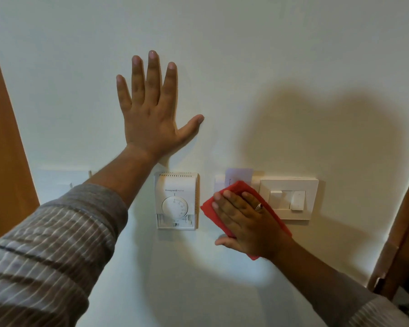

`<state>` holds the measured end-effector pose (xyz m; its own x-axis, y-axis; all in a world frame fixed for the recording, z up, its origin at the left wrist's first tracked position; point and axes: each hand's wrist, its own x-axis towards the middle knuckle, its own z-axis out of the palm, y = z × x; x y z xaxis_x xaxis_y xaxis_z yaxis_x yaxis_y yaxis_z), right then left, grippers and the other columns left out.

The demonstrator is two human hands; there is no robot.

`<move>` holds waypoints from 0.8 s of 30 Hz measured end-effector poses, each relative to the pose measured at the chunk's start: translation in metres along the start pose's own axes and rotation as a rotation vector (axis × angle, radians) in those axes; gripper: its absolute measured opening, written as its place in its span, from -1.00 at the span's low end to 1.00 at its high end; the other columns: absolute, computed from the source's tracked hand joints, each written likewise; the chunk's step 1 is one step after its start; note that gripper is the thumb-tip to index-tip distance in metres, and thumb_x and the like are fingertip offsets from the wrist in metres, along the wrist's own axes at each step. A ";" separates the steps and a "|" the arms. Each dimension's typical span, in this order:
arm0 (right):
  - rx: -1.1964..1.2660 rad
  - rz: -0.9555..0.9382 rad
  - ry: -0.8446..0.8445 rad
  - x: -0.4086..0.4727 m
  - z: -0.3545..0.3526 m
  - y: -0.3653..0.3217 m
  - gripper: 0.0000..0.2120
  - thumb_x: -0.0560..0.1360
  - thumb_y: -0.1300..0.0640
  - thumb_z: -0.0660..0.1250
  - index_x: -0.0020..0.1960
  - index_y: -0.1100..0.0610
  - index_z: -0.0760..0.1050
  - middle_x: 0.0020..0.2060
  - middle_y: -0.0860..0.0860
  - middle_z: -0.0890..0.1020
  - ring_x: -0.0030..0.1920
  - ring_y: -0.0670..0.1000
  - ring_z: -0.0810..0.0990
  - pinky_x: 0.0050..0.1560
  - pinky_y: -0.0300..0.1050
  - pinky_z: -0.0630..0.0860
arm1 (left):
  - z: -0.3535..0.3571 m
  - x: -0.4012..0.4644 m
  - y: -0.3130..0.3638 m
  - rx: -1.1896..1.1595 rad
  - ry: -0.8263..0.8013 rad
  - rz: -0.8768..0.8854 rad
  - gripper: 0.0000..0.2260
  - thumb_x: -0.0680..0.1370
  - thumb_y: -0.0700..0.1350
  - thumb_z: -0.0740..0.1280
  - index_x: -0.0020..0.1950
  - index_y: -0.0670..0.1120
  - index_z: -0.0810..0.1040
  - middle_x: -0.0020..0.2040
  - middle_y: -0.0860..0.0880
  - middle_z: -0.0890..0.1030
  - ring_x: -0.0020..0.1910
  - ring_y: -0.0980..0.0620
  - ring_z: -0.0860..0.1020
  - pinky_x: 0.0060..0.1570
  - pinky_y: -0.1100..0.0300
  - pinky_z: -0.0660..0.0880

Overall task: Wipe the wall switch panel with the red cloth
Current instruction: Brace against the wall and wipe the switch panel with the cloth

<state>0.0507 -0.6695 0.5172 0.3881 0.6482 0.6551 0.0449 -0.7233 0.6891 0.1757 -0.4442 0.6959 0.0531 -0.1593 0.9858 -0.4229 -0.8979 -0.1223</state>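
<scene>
A white wall switch panel [291, 199] with two rocker switches is mounted on the pale wall at the right. Just left of it sits a small card holder with a card [237, 177] in its slot. My right hand [248, 223] presses the red cloth [213, 212] flat against the wall over that card holder, touching the switch panel's left edge; a ring shows on one finger. My left hand [151, 109] lies flat on the bare wall higher up to the left, fingers spread, holding nothing.
A white dial thermostat [176, 200] is fixed to the wall between my two arms. A brown wooden door or frame [3, 142] runs along the left edge, and another wooden frame [401, 227] stands at the right edge.
</scene>
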 end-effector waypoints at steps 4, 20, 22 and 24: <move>-0.010 0.090 -0.024 -0.014 -0.004 0.004 -0.20 0.54 -0.37 0.15 0.51 0.22 0.20 0.47 0.18 0.28 0.58 0.16 0.04 0.55 0.12 0.00 | -0.001 0.000 0.002 -0.012 -0.007 -0.006 -0.11 0.55 0.48 0.04 0.67 -0.11 0.07 0.66 -0.30 0.13 0.63 -0.38 0.09 0.53 -0.40 -0.04; -0.076 0.176 0.038 0.011 0.008 -0.010 -0.19 0.57 -0.37 0.11 0.56 0.21 0.15 0.53 0.16 0.21 0.58 0.17 0.06 0.57 0.14 -0.02 | -0.004 0.002 0.003 -0.005 0.002 -0.002 -0.11 0.56 0.46 0.06 0.66 -0.15 0.10 0.65 -0.33 0.14 0.62 -0.41 0.10 0.54 -0.40 0.00; -0.090 0.270 0.026 0.017 0.011 -0.023 -0.18 0.58 -0.38 0.04 0.58 0.22 0.10 0.54 0.17 0.18 0.58 0.20 0.03 0.57 0.17 -0.05 | -0.003 0.000 0.004 -0.004 -0.002 -0.002 -0.12 0.56 0.46 0.05 0.66 -0.14 0.09 0.65 -0.32 0.14 0.62 -0.40 0.11 0.54 -0.39 0.00; -0.086 0.216 0.014 0.016 0.011 -0.024 -0.19 0.59 -0.38 0.02 0.57 0.22 0.11 0.54 0.16 0.19 0.58 0.20 0.04 0.57 0.17 -0.05 | -0.002 -0.002 0.003 -0.006 -0.007 0.002 -0.12 0.56 0.46 0.06 0.67 -0.14 0.09 0.65 -0.32 0.14 0.62 -0.40 0.10 0.54 -0.39 0.00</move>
<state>0.0657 -0.6443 0.5078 0.3675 0.4838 0.7943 -0.1165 -0.8234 0.5554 0.1721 -0.4456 0.6943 0.0589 -0.1642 0.9847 -0.4288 -0.8949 -0.1236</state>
